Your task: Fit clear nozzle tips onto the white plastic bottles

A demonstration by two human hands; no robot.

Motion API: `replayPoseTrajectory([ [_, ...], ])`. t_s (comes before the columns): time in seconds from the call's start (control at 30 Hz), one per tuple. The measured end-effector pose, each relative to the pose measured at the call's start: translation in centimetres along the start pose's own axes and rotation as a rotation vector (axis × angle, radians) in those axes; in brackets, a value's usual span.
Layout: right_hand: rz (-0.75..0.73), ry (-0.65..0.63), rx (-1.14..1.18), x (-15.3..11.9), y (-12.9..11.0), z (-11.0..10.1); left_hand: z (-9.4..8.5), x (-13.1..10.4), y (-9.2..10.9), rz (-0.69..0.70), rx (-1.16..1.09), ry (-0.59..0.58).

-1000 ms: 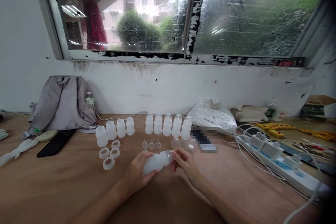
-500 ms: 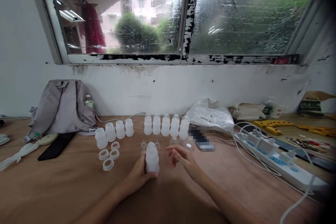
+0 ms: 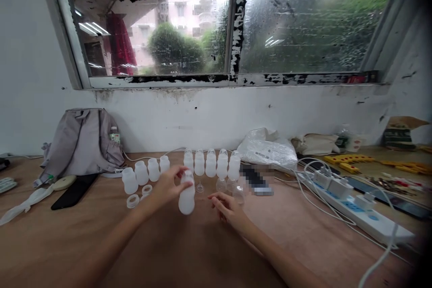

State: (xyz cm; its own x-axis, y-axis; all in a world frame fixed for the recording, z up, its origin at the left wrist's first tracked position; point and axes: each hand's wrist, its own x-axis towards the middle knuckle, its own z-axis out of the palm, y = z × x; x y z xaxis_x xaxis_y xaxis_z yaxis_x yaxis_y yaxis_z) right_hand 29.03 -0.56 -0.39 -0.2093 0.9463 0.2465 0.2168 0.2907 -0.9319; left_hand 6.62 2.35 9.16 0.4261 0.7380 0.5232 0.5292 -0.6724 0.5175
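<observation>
My left hand (image 3: 173, 183) grips the upper part of a white bottle (image 3: 186, 200) over the middle of the table. To its right, my right hand (image 3: 227, 209) holds nothing, its fingers loosely curled and apart. Several capped bottles (image 3: 211, 164) stand in a row behind the hands. Farther left is a row of uncapped white bottles (image 3: 141, 172), with white rings (image 3: 132, 200) in front, partly covered by my left arm. A clear teat (image 3: 200, 187) lies just right of the held bottle. Clear domed caps (image 3: 238, 194) are beyond my right hand.
A grey backpack (image 3: 84, 144) and a black phone (image 3: 74, 190) are at the left. Behind on the right lies a silvery plastic bag (image 3: 268, 148). A white power strip (image 3: 357, 209) with looping cables crosses the right side, near yellow plastic parts (image 3: 349, 159).
My left hand has moved from the bottle's lower side to its top, and the bottle has shifted slightly left. My right hand has moved slightly down. The view has shifted a little.
</observation>
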Motion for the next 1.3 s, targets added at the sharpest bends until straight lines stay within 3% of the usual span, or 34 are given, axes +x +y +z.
replayPoseTrajectory([
  [0.1,-0.01,-0.011,-0.039,0.0,0.0,-0.1,-2.3,3.6,-1.6,-0.035,0.189,0.1],
  [0.17,-0.029,-0.016,-0.073,0.0,0.0,-0.2,-3.3,5.8,-3.0,-0.11,0.318,0.094],
  [0.3,-0.068,-0.011,-0.139,0.0,-0.1,-0.5,-3.0,8.5,-5.7,-0.263,0.476,0.024],
  [0.57,-0.102,0.01,-0.208,0.2,-0.1,-0.8,0.8,9.3,-8.6,-0.315,0.517,-0.046],
  [0.83,-0.103,-0.035,-0.271,0.0,-0.7,-0.7,1.1,9.1,-9.3,-0.335,0.526,-0.078],
  [0.93,-0.108,-0.042,-0.299,-0.1,-0.7,-0.6,0.8,8.5,-8.9,-0.315,0.547,-0.025],
  [1.07,-0.131,-0.042,-0.349,-0.1,-0.6,-0.4,-0.6,6.2,-7.9,-0.106,0.597,0.128],
  [1.17,-0.183,-0.034,-0.417,-0.4,-0.3,-0.2,-2.0,2.3,-7.2,0.031,0.596,0.032],
  [1.3,-0.25,-0.014,-0.578,-0.5,0.2,0.9,-3.3,-4.9,-7.3,0.034,0.613,-0.142],
])
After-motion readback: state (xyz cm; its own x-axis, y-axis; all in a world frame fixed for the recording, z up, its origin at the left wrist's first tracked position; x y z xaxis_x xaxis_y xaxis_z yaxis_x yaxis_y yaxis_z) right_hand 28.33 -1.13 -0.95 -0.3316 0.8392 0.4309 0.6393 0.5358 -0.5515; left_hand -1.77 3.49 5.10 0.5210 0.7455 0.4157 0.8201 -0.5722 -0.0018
